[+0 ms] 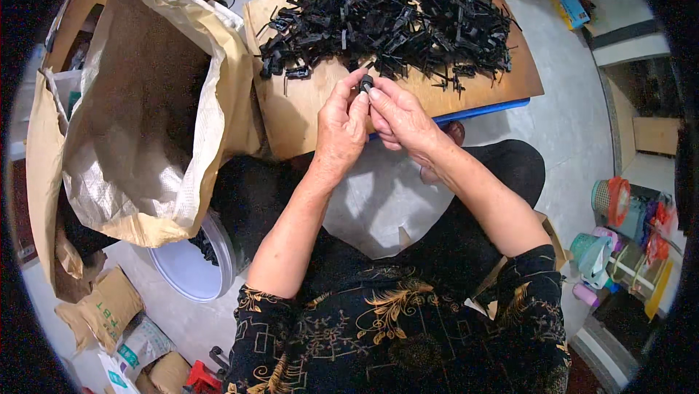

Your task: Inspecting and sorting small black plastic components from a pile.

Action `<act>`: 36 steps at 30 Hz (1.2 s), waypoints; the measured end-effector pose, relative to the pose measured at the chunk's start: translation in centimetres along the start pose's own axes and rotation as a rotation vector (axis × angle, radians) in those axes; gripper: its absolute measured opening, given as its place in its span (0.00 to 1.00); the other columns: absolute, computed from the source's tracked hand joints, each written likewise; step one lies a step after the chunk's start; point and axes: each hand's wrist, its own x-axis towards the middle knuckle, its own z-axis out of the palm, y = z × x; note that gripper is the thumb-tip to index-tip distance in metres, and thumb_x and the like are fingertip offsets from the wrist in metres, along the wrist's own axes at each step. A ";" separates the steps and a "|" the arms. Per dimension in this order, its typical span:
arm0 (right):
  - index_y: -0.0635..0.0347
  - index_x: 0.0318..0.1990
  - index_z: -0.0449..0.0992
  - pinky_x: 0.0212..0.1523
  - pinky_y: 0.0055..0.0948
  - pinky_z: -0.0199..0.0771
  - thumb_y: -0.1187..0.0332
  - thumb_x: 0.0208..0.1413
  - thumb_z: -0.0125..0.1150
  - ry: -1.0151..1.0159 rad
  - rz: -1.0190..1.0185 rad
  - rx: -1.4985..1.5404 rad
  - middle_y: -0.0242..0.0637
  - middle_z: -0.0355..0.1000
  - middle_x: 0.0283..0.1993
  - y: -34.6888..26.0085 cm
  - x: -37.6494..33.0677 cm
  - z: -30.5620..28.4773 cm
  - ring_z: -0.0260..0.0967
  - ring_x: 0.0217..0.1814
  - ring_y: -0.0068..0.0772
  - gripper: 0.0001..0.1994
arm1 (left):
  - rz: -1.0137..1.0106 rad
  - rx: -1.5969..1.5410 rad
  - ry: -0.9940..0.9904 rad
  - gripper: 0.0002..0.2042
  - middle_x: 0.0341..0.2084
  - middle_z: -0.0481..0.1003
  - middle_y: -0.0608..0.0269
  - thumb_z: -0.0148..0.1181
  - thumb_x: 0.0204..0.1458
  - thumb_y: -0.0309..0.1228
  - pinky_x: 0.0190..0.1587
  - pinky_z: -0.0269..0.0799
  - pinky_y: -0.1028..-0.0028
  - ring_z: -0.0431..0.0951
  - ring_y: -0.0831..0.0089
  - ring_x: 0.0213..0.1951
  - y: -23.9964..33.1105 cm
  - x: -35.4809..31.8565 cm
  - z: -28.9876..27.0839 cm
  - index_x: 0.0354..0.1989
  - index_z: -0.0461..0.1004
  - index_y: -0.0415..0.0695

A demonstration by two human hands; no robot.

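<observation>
My left hand (342, 119) and my right hand (403, 116) meet over the near edge of a wooden board. Between their fingertips is a small black plastic part (366, 84), pinched from both sides with thumbs and forefingers. Its exact kind is too small to make out, and the fingers cover some of it. Just beyond my hands, a wide heap of black plastic parts (393, 23) with thin stems lies across the board (291, 121).
Left of the board stands a large open paper sack (138, 197) with a white woven lining. Below it is a white bucket (191, 277) with black pieces inside. Packed bags (102, 307) lie at lower left. Small baskets (591, 257) and a shelf line the right side.
</observation>
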 end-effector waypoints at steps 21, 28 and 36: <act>0.51 0.47 0.63 0.10 0.14 0.40 0.60 0.61 0.40 -0.089 0.170 -0.181 0.17 0.49 0.15 -0.5 3.3 0.2 0.40 0.12 0.10 0.11 | 0.210 0.372 0.172 0.15 0.38 0.73 0.52 0.45 0.53 0.22 0.42 0.69 0.72 0.74 0.67 0.39 -1.5 0.5 -1.1 0.49 0.65 0.37; 0.51 0.39 0.65 0.08 0.15 0.42 0.58 0.59 0.42 -0.249 0.156 -0.338 0.19 0.54 0.16 -0.1 3.3 -0.7 0.45 0.11 0.12 0.10 | -0.082 0.172 0.043 0.15 0.32 0.74 0.60 0.47 0.54 0.24 0.21 0.67 0.81 0.72 0.82 0.27 -1.4 -0.6 -2.5 0.51 0.64 0.40; 0.53 0.43 0.68 0.12 0.14 0.39 0.55 0.58 0.46 -0.274 0.073 -0.450 0.18 0.52 0.17 -1.6 1.5 -2.8 0.42 0.14 0.10 0.14 | -0.255 -0.424 -0.078 0.22 0.35 0.72 0.54 0.49 0.53 0.25 0.16 0.63 0.86 0.78 0.69 0.30 1.1 -4.2 -3.3 0.55 0.52 0.38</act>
